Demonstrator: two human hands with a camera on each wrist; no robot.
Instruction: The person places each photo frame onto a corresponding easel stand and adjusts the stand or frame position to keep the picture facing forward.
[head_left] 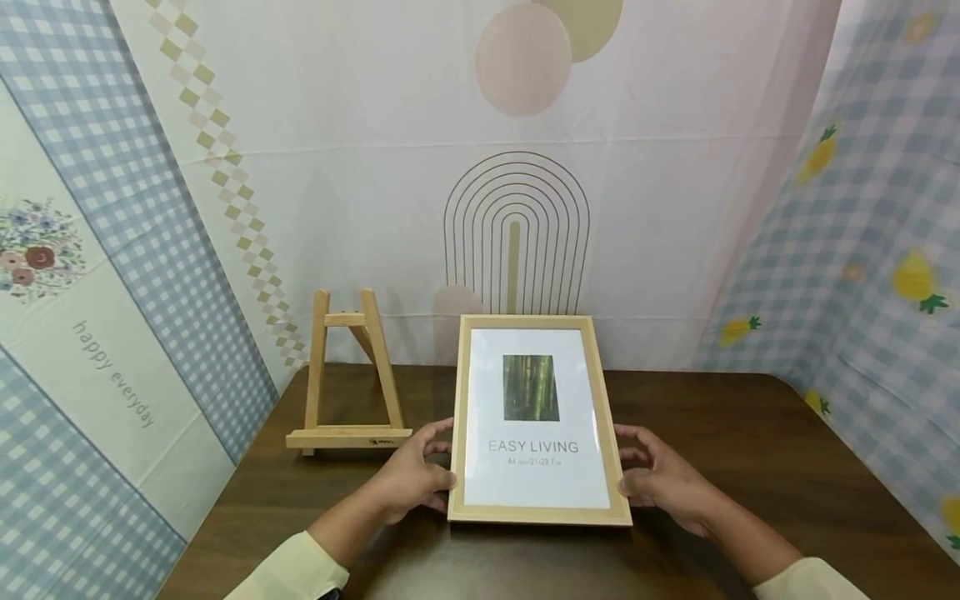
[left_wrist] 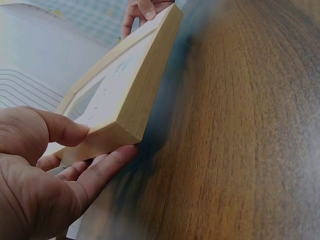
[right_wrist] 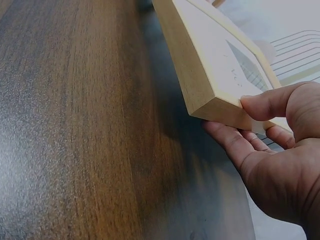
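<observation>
A light wooden picture frame (head_left: 536, 510) with a white sheet, a small forest picture and the words "EASY LIVING" is held between both hands. My left hand (head_left: 415, 471) grips its left side near the lower corner, thumb on the front edge and fingers beneath, as the left wrist view shows. On the opposite side my right hand (head_left: 663, 477) holds it the same way, the thumb (right_wrist: 265, 105) on the front face. Both wrist views show the frame's lower edge raised off the tabletop. A small wooden easel (head_left: 348, 432) stands left of the frame, untouched.
The dark wooden table (head_left: 720, 433) has rounded back corners. Behind it hangs a white patterned cloth (head_left: 360, 208). Blue checked cloths hang at the left (head_left: 112, 125) and the right (head_left: 870, 233).
</observation>
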